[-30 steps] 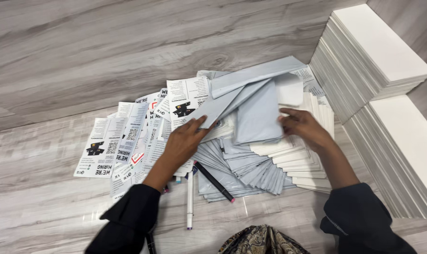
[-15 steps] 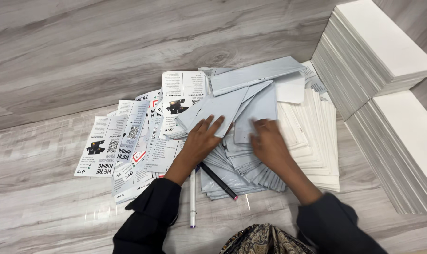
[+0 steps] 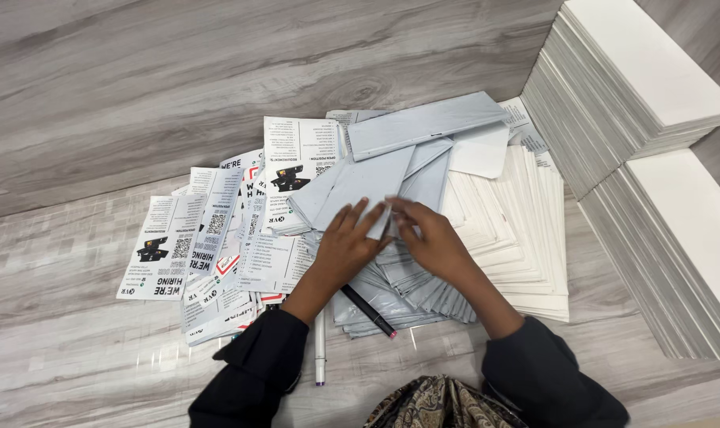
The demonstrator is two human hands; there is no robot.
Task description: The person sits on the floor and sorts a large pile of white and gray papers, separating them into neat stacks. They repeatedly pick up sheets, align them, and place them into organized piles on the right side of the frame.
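Head view: both hands meet over a heap of grey folded sheets (image 3: 392, 277) fanned on the wood-grain floor (image 3: 138, 79); the topmost grey folded sheet (image 3: 360, 186) lies at the middle of the heap, its near edge under the fingertips; the left hand (image 3: 346, 242) rests palm down on it with fingers (image 3: 358, 215) spread and flat, not curled round anything; the right hand (image 3: 431, 242) sits just beside, its fingers drawn together at the sheet's lower corner and touching the left fingertips, though whether they pinch the edge or only press on it I cannot tell; the sheet looks thin, light and limp, smooth enough to slide on its neighbours, so it would likely crease if grabbed mid-face and is best taken by a folded edge or corner; left of the heap lie printed black-and-white flyers (image 3: 185, 246); right of it a fanned spread of white envelopes (image 3: 526, 238), and beyond that two tall white stacks (image 3: 637, 87); a white pen (image 3: 319, 357) and a black marker (image 3: 369, 313) lie near the left sleeve (image 3: 253, 372), the marker partly under the grey sheets
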